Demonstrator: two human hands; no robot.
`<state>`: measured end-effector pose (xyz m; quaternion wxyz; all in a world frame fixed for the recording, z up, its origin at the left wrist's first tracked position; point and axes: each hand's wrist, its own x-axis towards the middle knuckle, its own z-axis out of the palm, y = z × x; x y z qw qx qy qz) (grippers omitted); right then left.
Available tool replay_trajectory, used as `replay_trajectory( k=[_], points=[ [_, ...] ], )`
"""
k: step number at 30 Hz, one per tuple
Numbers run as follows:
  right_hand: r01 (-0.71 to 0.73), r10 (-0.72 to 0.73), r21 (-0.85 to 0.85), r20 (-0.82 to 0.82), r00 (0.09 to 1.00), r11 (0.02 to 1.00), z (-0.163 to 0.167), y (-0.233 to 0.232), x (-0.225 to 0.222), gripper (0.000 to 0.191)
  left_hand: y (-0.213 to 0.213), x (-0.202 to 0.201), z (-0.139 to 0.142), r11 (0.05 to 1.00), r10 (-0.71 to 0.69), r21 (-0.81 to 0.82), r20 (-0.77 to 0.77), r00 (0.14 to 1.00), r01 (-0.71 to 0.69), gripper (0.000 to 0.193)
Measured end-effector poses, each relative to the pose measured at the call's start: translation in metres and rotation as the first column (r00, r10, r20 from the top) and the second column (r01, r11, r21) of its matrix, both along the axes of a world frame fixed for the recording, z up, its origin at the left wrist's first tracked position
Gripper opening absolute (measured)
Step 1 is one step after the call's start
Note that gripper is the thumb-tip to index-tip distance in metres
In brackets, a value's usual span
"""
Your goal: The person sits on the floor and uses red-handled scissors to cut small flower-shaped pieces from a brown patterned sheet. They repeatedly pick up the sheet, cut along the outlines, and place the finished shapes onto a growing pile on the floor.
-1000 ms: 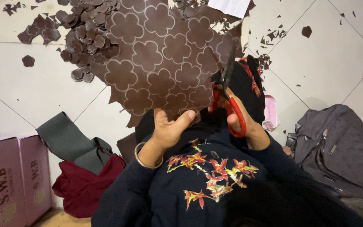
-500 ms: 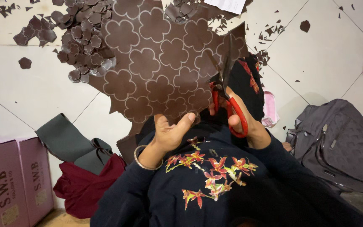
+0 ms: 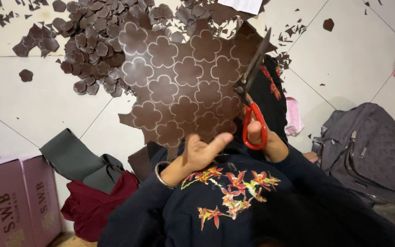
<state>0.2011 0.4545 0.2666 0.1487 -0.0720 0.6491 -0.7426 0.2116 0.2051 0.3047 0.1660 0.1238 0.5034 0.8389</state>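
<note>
My left hand pinching the brown flower-marked sheet, right hand clamped on red-handled scissors, 2 pink boxes at lower left.

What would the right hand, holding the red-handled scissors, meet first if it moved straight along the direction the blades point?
Probably the right edge of the brown sheet with outlined flower shapes: the right hand points the red-handled scissors up along it, though depth is unclear.
</note>
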Motion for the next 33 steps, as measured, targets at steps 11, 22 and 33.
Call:
replay_trajectory(
  k=[11,22,33],
  points=[
    [0.162,-0.146,-0.095,0.149,0.978,0.982,-0.004,0.030,0.005,0.119,-0.096,-0.013,-0.039,0.917,-0.271,-0.388,-0.427,0.863,0.096,0.047],
    [0.235,-0.195,-0.105,0.298,0.935,0.966,0.008,0.043,0.034,0.111,-0.073,-0.021,-0.004,0.989,-0.041,0.143,0.146,0.988,0.020,0.044],
    [0.146,-0.136,-0.134,0.081,0.987,0.980,-0.012,0.052,0.037,0.105,-0.060,0.003,0.014,0.946,0.161,0.241,0.229,0.960,-0.216,0.035]
  ],
)
